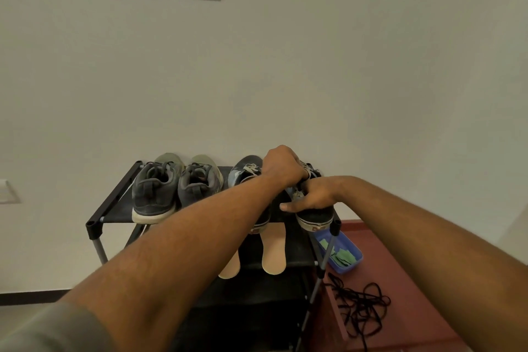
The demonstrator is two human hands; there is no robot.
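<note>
Top shelf (115, 206): grey sneakers (160, 191) left, dark shoes (245, 173) right, narrow gap between. Wall (285, 66) blocks the far side; open above.

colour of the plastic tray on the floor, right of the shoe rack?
Blue tray, with green pieces inside. It shows in the head view.

Grey sneakers (155, 190) on rack (115, 195); insoles (273, 251) below; black laces (357, 306), perhaps, on floor.

You are facing a black shoe rack (117, 208) whose top shelf is carrying a pair of grey sneakers (154, 194) on the left and a pair of dark canvas shoes (314, 216) on the right, while two beige insoles (273, 251) are lying on the shelf below.
</note>
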